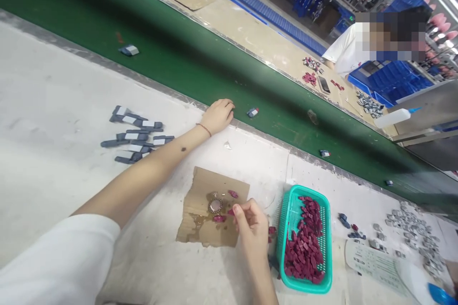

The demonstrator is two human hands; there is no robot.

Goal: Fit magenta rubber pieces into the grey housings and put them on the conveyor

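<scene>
My left hand [219, 115] reaches over the edge of the green conveyor belt, palm down; its fingers lie side by side, and what is under them is hidden. A small dark and white part [252, 112] with a red end lies on the belt just right of it. Over the cardboard piece [203, 181], my right hand [250, 219] pinches a small dark-red piece [232, 211] between thumb and forefinger. On the cardboard are a round metal cap [215, 206], wet brown stains and two more dark-red pieces [219, 218]. A teal basket [329, 248] of dark-red pieces stands right of my right hand.
Several dark blue parts [134, 137] with white faces lie beside my left forearm. Grey parts [411, 228] are spread at the right, near a transparent bottle [379, 259]. More parts ride on the belt [179, 71]. Across it, a person [352, 50] is at another table.
</scene>
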